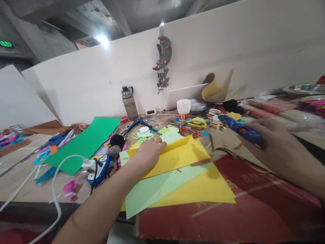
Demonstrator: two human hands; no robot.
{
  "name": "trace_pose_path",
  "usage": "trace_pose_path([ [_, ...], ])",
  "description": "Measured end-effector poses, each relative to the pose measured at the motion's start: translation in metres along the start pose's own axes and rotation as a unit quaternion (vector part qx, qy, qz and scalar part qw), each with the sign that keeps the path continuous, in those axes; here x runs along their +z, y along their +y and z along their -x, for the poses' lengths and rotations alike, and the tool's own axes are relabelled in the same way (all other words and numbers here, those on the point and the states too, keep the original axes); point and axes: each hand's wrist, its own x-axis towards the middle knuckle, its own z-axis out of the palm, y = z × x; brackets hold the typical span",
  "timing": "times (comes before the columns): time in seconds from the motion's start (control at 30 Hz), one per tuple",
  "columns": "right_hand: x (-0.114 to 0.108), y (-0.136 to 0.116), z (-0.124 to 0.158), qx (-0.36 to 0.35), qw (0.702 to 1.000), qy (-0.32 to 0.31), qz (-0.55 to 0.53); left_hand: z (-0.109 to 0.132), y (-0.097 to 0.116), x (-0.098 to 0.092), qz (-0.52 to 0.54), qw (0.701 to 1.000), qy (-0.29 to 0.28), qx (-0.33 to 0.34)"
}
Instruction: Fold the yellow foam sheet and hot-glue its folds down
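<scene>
My left hand [148, 153] rests on a folded yellow paper sheet [182, 154], fingers curled over its upper edge near a pale green sheet [152, 189] beneath it. Another yellow sheet [210, 189] lies under both. My right hand [276, 149] is at the right, wrapped around a blue glue gun [240, 129] whose nozzle points up and left above brown cardboard [225, 142]. Both sheets lie on a red board [254, 206].
A large green sheet [86, 142], a second blue-and-white glue gun [99, 169] with a white cable [56, 189], a water bottle [129, 103], a paper cup [183, 109], scissors [189, 131], tape rolls [215, 119] and paper scraps crowd the table. A white partition [228, 57] stands behind.
</scene>
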Motion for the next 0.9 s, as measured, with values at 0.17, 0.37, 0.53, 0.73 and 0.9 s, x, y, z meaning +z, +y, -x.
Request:
trace_pose_path([
  [0.17,0.015,-0.022,-0.006,-0.020,0.998,-0.007,-0.054,0.002,-0.001,0.005,-0.004,0.997,-0.010,0.082],
  [0.37,0.015,-0.045,-0.010,0.048,0.990,-0.117,-0.069,0.002,0.020,0.007,-0.068,0.996,-0.054,0.007],
  [0.53,0.005,-0.067,-0.028,0.101,0.980,-0.143,-0.092,-0.002,0.023,0.009,-0.080,0.990,-0.069,-0.098],
  [0.73,0.014,-0.092,-0.066,0.120,0.969,-0.127,-0.172,-0.006,-0.004,0.004,-0.056,0.974,-0.049,-0.215],
  [0.9,0.034,-0.113,-0.084,0.103,0.950,-0.155,-0.252,-0.011,-0.015,0.001,-0.034,0.979,-0.048,-0.196],
])
